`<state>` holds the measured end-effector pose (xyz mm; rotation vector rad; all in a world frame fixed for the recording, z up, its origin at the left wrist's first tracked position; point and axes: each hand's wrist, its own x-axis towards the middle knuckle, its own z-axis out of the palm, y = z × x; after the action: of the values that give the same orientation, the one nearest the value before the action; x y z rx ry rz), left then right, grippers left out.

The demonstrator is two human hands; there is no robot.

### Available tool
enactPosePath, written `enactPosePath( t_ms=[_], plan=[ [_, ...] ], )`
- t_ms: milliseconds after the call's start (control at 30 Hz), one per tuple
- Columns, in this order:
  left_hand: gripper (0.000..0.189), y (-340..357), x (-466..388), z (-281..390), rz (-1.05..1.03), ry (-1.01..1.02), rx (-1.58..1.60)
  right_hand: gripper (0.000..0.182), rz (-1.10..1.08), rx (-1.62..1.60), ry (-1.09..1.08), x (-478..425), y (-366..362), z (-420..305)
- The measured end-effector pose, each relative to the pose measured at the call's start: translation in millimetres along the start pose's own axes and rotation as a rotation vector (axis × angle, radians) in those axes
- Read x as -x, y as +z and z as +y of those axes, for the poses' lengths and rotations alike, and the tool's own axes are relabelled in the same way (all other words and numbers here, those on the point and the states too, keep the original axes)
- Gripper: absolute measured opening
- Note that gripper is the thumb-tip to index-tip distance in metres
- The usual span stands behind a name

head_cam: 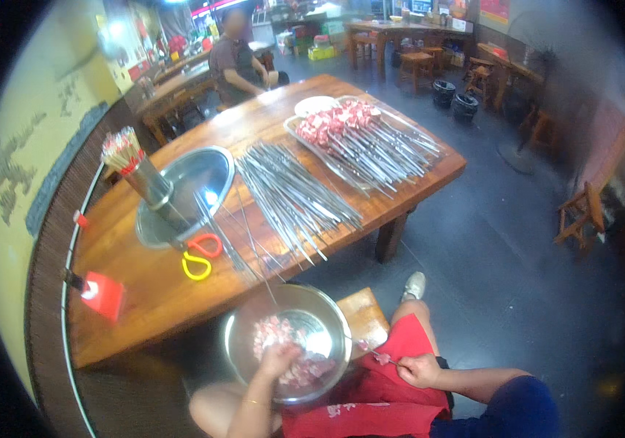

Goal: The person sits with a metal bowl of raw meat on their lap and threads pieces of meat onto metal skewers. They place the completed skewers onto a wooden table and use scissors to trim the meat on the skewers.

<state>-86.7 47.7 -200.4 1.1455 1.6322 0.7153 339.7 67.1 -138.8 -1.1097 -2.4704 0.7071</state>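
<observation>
A metal skewer [390, 361] with a few pieces of raw meat threaded on it is gripped in my right hand [421, 371] above the red apron. My left hand [281, 358] is down inside a steel bowl [342, 315], among small chunks of raw meat [308, 372]; its fingertips are blurred, so what they hold is unclear. On the wooden table [153, 306] ahead lies a pile of bare metal skewers [296, 197]. Beyond it, a tray [312, 148] bears many skewers loaded with raw meat [339, 120].
Red-and-yellow-handled scissors [197, 265], a large metal basin [203, 159], a metal holder of sticks [148, 183] and a red box [104, 295] stand on the table. A wooden stool [364, 317] is beside the bowl. Another person [235, 65] sits beyond the table.
</observation>
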Motion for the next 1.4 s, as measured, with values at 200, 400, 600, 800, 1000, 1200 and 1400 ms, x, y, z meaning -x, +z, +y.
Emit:
enactPosePath(
  t_ms=[200, 400, 600, 800, 1000, 1200, 1400],
  plan=[
    [0.016, 3.9, 5.5, 59.4, 0.203, 0.032, 0.518, 0.012, -0.010, -0.040, 0.058, 3.0, -4.2, -3.8],
    [0.024, -3.7, 17.1, 75.8, 0.325, -0.124, 1.122, 0.014, -0.018, -0.033, 0.103, -3.3, -5.5, -19.6],
    [0.019, -20.8, 32.2, 85.5, 0.290, -0.006, 1.368, 0.016, -0.054, -0.130, 0.086, -22.3, 1.8, -20.6],
    [0.014, -44.0, 61.9, 101.4, 0.314, 0.114, 1.475, 0.012, -0.103, -0.315, -0.100, -76.7, -3.0, -108.8],
    [0.011, -61.9, 79.7, 106.8, 0.320, 0.248, 1.647, 0.018, -0.254, -0.623, 0.020, -104.2, 13.5, -159.9],
    [0.013, -69.6, 86.6, 108.2, 0.316, 0.327, 1.792, 0.021, -0.241, -0.690, 0.012, -114.3, 32.7, -180.2],
    [0.014, -71.1, 86.2, 108.6, 0.351, 0.329, 1.819, 0.018, -0.205, -0.584, -0.021, -126.8, 25.3, -196.7]
  ],
)
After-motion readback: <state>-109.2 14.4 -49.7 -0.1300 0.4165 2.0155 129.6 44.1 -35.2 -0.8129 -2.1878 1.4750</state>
